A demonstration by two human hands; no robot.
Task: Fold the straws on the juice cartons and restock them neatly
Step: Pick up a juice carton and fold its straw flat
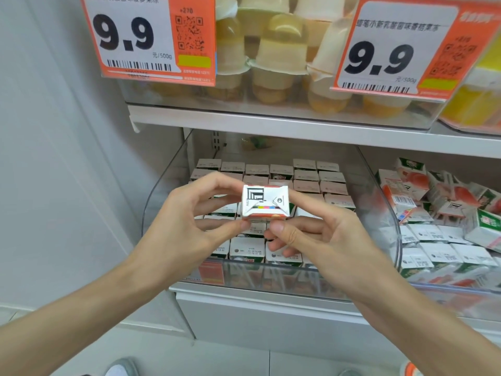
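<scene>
A shop, plainly. Orange price tags (151, 36) (9.9 each) hang above shelves (271, 123) of stocked juice cartons (306, 176).

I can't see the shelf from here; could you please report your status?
Both busy: left hand and right hand pinch one carton. Its end faces the camera; straw not visible. Held over the bin, nothing between.

White juice carton (264, 203), base toward camera, above neatly rowed cartons (306, 176).
</scene>
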